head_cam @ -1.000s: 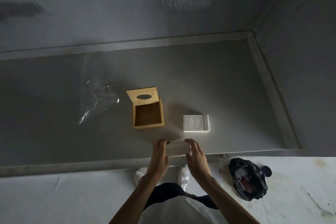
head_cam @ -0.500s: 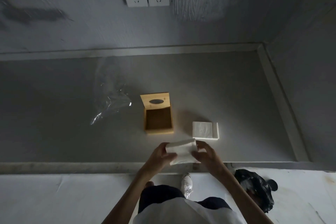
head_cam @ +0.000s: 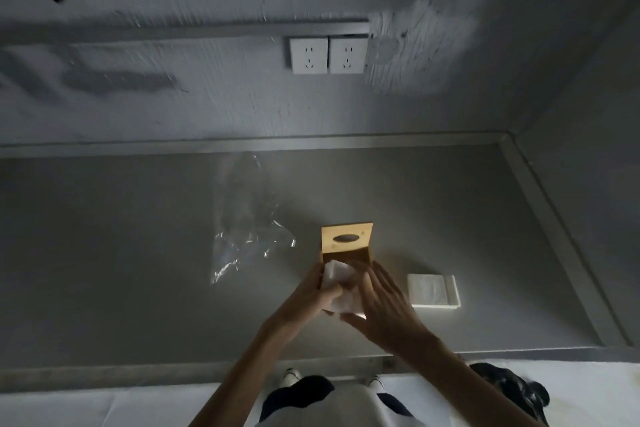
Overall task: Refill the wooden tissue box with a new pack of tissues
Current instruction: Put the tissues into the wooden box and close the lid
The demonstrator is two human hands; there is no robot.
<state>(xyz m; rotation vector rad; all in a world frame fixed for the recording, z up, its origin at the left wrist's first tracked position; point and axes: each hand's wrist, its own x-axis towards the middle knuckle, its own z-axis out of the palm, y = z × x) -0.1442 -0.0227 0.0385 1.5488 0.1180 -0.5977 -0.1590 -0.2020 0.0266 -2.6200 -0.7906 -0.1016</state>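
The wooden tissue box (head_cam: 346,253) stands on the grey counter with its lid (head_cam: 347,238) tipped up at the back, oval slot facing me. A white stack of tissues (head_cam: 341,289) sits over the box's open top, partly inside it. My left hand (head_cam: 313,291) grips the stack's left side. My right hand (head_cam: 382,298) lies against its right side with fingers straight. The hands hide the box's front and most of its inside.
A second white tissue stack (head_cam: 433,290) lies right of the box. Crumpled clear plastic wrap (head_cam: 247,243) lies to its left. Two wall sockets (head_cam: 327,55) sit above the counter (head_cam: 121,270). A black bag (head_cam: 512,392) is on the floor at lower right.
Both hands carried the tissue stack forward from the counter's front edge to the open box. The camera view tilted up, showing more wall.
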